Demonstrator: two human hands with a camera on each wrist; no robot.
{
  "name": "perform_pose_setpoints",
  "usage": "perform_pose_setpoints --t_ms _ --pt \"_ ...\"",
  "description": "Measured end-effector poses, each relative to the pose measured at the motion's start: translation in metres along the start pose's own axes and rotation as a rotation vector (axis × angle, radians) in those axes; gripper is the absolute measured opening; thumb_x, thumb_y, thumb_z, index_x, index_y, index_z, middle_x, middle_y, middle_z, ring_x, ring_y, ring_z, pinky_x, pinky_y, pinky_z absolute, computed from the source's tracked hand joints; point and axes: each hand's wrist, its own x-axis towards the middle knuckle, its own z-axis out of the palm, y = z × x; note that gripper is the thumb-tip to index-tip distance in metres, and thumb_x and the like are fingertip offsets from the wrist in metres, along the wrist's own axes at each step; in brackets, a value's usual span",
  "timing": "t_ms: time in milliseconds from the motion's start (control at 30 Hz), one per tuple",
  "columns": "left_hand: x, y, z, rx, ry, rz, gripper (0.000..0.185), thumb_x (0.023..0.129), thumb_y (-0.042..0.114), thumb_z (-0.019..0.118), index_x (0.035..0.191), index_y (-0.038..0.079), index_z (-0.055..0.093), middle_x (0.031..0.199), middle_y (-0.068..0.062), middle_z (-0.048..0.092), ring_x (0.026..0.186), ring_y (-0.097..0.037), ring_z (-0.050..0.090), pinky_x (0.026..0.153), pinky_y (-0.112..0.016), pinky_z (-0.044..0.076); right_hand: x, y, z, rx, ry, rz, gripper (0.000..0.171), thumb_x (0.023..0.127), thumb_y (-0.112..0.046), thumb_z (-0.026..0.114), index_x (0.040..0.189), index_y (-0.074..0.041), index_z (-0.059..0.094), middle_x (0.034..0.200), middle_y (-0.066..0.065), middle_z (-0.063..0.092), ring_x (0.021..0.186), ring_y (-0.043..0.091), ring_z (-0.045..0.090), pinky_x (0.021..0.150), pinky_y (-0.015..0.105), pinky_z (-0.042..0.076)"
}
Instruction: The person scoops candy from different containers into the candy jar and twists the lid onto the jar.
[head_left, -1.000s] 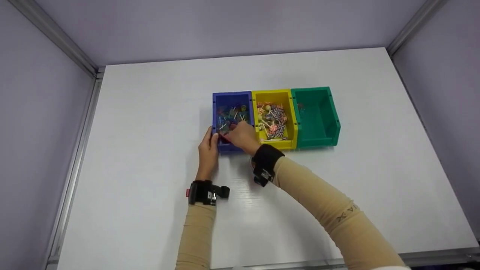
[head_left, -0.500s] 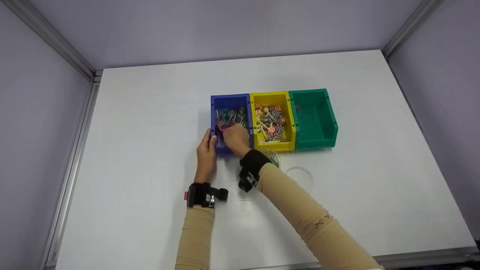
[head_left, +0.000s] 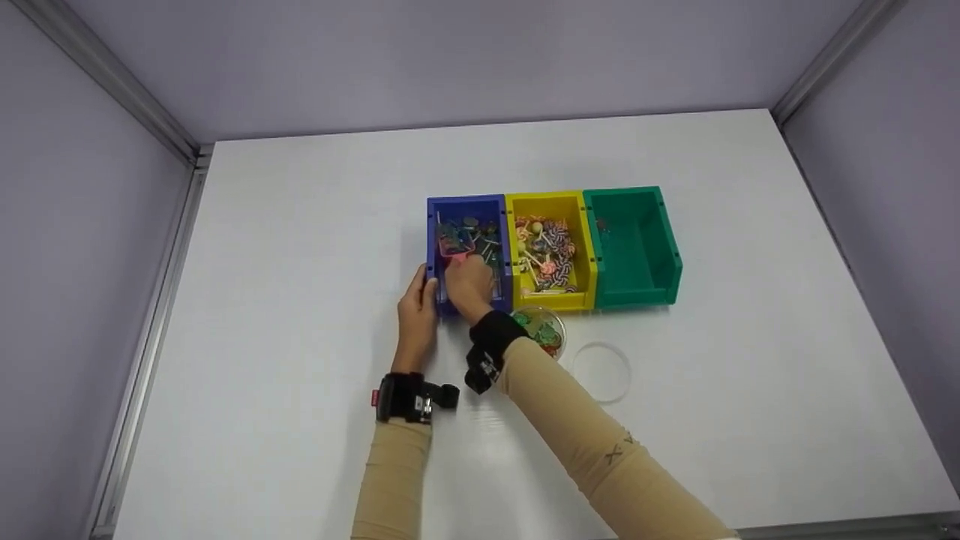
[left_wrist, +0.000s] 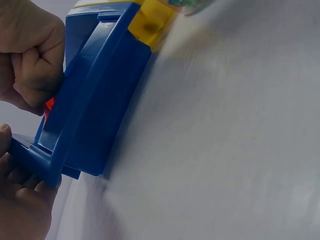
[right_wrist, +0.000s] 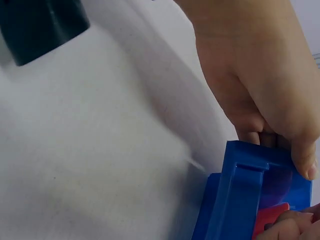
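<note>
My left hand (head_left: pixel 417 319) grips the front left wall of the blue bin (head_left: pixel 432 225), thumb on the rim, in the head view. My right hand (head_left: pixel 470 283) reaches into that bin and holds a pinkish-red scoop (head_left: pixel 456 256) by its handle. The scoop's bowl carries dark, clear-wrapped pieces and lies at the bin's left side. Loose lollipops (head_left: pixel 489 244) show to its right. In the left wrist view, the right fist (left_wrist: pixel 37 65) is behind the bin's front lip, a bit of red scoop (left_wrist: pixel 48 107) beneath it.
A yellow bin (head_left: pixel 547 196) of lollipops and a green bin (head_left: pixel 634 255) with a few small pieces adjoin the blue one. In front stands a clear round tub (head_left: pixel 562 330) with green and red pieces, partly behind the right arm. A clear ring-shaped lid (head_left: pixel 628 371) lies beside it.
My right hand has drawn the scoop leftward and up into view, its bowl now holding pieces. The right forearm swung left, uncovering the tub and lid. The left hand keeps its grip.
</note>
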Motion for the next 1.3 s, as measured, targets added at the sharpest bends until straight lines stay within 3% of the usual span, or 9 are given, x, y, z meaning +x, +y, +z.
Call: perform_pose_setpoints --t_ms 100,300,400,500,733,833,1067,1300 --pt "-0.001 -0.001 0.0 0.016 0.003 -0.004 0.048 0.104 0.025 0.042 0.147 0.004 0.038 0.15 -0.016 0.044 0.142 -0.027 0.041 0.12 -0.041 0.034 0.001 0.0 0.002 0.049 -0.009 0.01 0.035 0.1 -0.026 0.048 0.115 0.0 0.066 0.117 0.014 0.07 0.106 0.026 0.066 0.097 0.04 0.052" --pt "-0.002 0.001 0.0 0.046 0.006 0.001 0.047 0.104 0.026 0.042 0.147 0.007 0.039 0.149 -0.015 0.046 0.14 -0.027 0.044 0.118 -0.042 0.037 0.002 -0.005 0.004 0.316 -0.051 0.133 0.037 0.102 -0.024 0.046 0.124 0.002 0.061 0.126 0.015 0.065 0.114 0.026 0.061 0.104 0.038 0.05" --pt "-0.002 0.001 0.0 0.027 -0.002 -0.002 0.047 0.104 0.026 0.042 0.147 0.009 0.04 0.149 -0.014 0.047 0.14 -0.026 0.045 0.118 -0.041 0.038 0.0 -0.007 0.006 0.369 -0.054 0.159 0.039 0.102 -0.024 0.046 0.127 0.003 0.058 0.128 0.017 0.063 0.117 0.026 0.06 0.106 0.039 0.049" --pt "0.0 0.001 0.001 0.017 -0.004 -0.004 0.048 0.104 0.025 0.042 0.147 0.005 0.039 0.149 -0.015 0.046 0.14 -0.028 0.044 0.118 -0.042 0.037 -0.003 -0.008 0.009 0.319 -0.039 0.145 0.04 0.102 -0.025 0.045 0.127 0.003 0.058 0.128 0.017 0.064 0.118 0.027 0.06 0.106 0.039 0.049" --pt "0.001 -0.001 0.002 0.032 0.002 -0.01 0.047 0.104 0.02 0.041 0.147 0.0 0.036 0.152 -0.018 0.041 0.142 -0.03 0.04 0.12 -0.042 0.034 -0.005 -0.008 0.013 0.04 0.038 0.058 0.037 0.102 -0.029 0.045 0.117 0.0 0.064 0.115 0.015 0.07 0.108 0.03 0.066 0.094 0.041 0.054" --pt "0.0 -0.002 0.001 0.025 0.002 0.003 0.047 0.104 0.021 0.042 0.147 0.0 0.037 0.151 -0.017 0.043 0.141 -0.029 0.042 0.119 -0.041 0.036 -0.002 -0.006 0.014 -0.021 0.046 0.048 0.037 0.102 -0.03 0.044 0.113 -0.002 0.065 0.11 0.014 0.071 0.103 0.028 0.067 0.091 0.04 0.055" --pt "-0.003 0.001 0.0 0.032 0.013 0.036 0.046 0.103 0.021 0.044 0.144 0.0 0.041 0.146 -0.02 0.048 0.136 -0.03 0.049 0.114 -0.043 0.042 0.005 -0.002 0.016 0.003 0.018 0.06 0.039 0.103 -0.031 0.043 0.123 -0.002 0.06 0.118 0.014 0.069 0.107 0.026 0.064 0.097 0.04 0.052" --pt "0.0 -0.001 0.0 0.046 0.019 0.042 0.048 0.103 0.02 0.044 0.145 -0.003 0.039 0.147 -0.021 0.046 0.138 -0.031 0.045 0.117 -0.043 0.039 0.005 -0.003 0.013 0.053 -0.01 0.029 0.039 0.103 -0.029 0.043 0.122 0.001 0.059 0.121 0.016 0.067 0.109 0.029 0.063 0.1 0.041 0.05"
